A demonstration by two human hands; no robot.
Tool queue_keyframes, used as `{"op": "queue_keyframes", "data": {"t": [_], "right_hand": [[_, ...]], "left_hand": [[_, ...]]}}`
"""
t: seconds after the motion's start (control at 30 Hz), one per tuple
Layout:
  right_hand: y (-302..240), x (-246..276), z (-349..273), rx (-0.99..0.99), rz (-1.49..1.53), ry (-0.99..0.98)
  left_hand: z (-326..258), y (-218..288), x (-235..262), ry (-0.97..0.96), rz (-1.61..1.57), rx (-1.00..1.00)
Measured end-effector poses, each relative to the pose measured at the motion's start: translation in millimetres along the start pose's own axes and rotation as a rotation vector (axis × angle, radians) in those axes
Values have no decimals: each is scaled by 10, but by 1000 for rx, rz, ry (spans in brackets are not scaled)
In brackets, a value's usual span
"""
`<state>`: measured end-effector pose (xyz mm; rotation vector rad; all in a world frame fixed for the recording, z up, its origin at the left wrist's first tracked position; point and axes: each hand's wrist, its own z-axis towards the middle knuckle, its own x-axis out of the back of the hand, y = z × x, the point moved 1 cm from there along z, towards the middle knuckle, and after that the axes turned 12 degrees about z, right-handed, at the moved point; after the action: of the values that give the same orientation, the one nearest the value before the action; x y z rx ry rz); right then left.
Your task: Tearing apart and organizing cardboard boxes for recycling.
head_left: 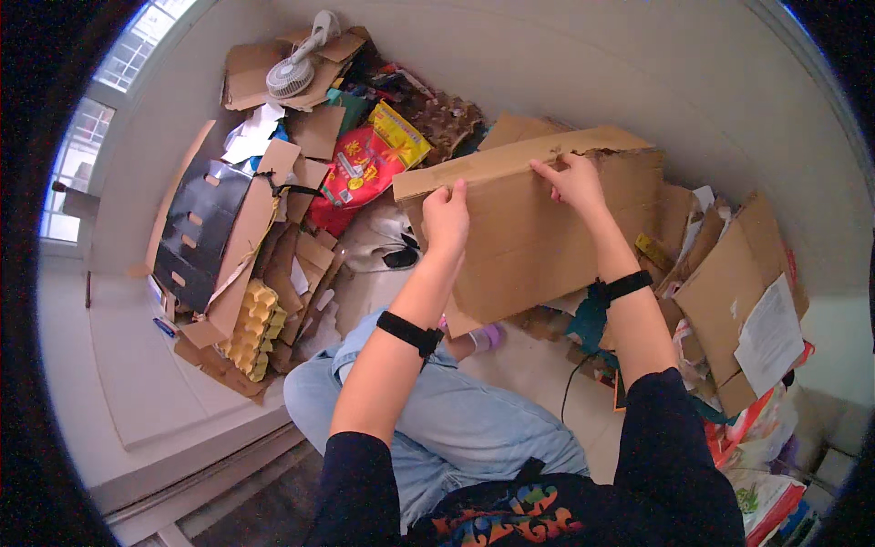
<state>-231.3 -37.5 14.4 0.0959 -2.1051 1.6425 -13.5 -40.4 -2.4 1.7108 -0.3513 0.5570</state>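
A large brown cardboard box (538,242), folded mostly flat, is held up in front of me. My left hand (447,217) grips its left side near the upper corner, thumb pointing up and the other fingers hidden. Along the top edge, where a flap folds over, my right hand (574,180) is closed on the cardboard, with its index finger reaching to the left. The flap has a ragged, torn stretch to the right of that hand. Past the box's left corner lies a red and yellow plastic bag (365,164).
A white fan (292,77) lies on cardboard at the back left. Stacked at left are a black sheet with cut-out slots (196,232) and yellow egg trays (253,330). More cardboard (734,292) and a white paper (767,335) lean at right. A dark cable (567,392) crosses the floor.
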Motion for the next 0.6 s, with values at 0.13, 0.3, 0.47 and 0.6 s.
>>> {"op": "queue_keyframes", "data": {"t": [0.13, 0.3, 0.47, 0.6], "right_hand": [[23, -77, -30, 5, 14, 52], [163, -202, -30, 40, 273, 149], [176, -254, -85, 67, 339, 192], [122, -268, -127, 70, 390, 202]], "left_hand": [[45, -35, 31, 0, -100, -1], [12, 25, 41, -4, -107, 9], [-8, 51, 38, -7, -111, 39], [68, -33, 25, 24, -47, 48]]}}
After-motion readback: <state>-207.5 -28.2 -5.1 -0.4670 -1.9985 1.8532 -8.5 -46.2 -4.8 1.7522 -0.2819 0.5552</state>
